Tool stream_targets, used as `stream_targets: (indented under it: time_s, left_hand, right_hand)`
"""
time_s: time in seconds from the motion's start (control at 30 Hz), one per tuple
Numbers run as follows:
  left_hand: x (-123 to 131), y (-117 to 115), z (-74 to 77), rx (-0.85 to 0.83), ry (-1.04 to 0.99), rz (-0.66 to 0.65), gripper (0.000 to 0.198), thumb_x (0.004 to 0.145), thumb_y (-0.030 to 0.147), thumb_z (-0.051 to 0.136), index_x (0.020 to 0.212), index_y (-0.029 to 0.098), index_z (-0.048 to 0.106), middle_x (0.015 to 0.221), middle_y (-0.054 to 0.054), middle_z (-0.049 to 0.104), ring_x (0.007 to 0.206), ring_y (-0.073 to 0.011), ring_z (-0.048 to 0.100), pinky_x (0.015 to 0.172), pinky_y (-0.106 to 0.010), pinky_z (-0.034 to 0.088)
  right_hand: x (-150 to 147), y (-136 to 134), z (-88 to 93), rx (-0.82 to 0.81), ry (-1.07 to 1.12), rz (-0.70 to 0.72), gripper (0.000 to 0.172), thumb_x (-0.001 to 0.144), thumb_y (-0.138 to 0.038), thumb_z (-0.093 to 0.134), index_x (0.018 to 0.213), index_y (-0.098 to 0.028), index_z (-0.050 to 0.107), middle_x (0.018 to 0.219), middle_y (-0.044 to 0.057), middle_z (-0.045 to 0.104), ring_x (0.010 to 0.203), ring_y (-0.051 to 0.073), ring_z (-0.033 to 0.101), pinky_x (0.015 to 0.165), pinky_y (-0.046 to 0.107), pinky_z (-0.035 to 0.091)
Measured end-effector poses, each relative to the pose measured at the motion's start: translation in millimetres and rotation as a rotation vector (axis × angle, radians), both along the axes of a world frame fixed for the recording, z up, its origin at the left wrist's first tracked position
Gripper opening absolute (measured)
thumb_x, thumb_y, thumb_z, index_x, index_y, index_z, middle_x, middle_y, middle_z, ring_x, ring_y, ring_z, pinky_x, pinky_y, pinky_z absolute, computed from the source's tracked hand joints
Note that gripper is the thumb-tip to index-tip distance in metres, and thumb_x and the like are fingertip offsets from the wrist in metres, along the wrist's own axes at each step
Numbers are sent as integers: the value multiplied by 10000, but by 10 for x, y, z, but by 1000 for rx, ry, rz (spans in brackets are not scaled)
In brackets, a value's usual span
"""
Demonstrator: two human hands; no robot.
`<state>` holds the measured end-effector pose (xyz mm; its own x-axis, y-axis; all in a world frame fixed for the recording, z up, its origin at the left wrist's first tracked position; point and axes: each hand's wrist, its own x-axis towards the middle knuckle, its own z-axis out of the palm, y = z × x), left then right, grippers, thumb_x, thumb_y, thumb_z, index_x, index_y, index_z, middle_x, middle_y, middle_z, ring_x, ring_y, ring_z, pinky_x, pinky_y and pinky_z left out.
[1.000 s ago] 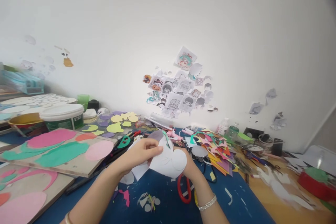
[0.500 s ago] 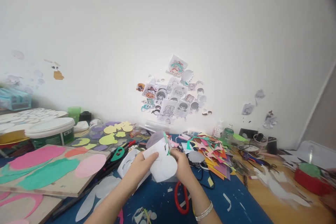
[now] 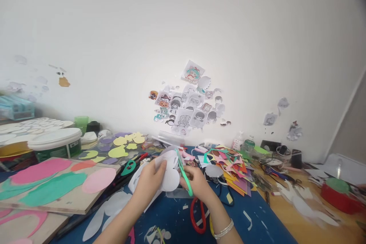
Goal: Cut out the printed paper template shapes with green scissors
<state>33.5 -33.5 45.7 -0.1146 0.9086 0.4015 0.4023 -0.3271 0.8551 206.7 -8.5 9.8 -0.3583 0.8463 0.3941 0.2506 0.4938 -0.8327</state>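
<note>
White rounded paper [image 3: 170,178] is pinched in my left hand [image 3: 153,175], thumb on top, over the blue mat [image 3: 243,217]. Green-handled scissors [image 3: 185,177] are in my right hand [image 3: 196,183], their upper part touching the paper's right edge. A translucent sheet shows partly behind the paper. Below my right hand, the red scissors handle [image 3: 198,215] rests on the mat. Small white scraps [image 3: 157,234] lie near the front edge.
Boards at left carry pink and green paper shapes [image 3: 54,187]. Behind them stands a white-lidded tub [image 3: 54,139]. Colourful paper scraps [image 3: 234,167] are piled right of centre, with bottles [image 3: 248,143] behind. A red bowl [image 3: 337,196] sits far right.
My left hand and the white paper have shifted left. In my right hand the green scissors have turned, and their handle now shows beside the paper.
</note>
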Motion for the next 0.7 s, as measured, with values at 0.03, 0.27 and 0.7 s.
stream_targets:
  time_s: [0.03,0.27,0.7]
  left_hand:
    - [-11,0,8,-13,5,5,397,712,448,425,842,130,624,736,-70,677,726,-260,609,605,-321,456]
    - [-21,-26,44,19,124,14,348,733,412,412,806,145,621,712,-46,663,681,-231,595,591,-291,429]
    - [-7,-40,38,13,120,14,382,734,421,420,841,126,638,673,-43,656,630,-221,586,551,-283,425]
  right_hand:
    - [13,-2,0,15,-17,-9,263,650,-331,656,807,-123,622,495,-40,462,450,85,404,437,190,342]
    - [24,-34,37,-8,-39,13,252,686,-300,627,870,-129,615,507,-39,466,441,81,391,435,191,341]
    - [-49,-44,31,-25,72,73,216,738,-338,589,686,-129,563,458,-37,478,419,83,426,421,181,336]
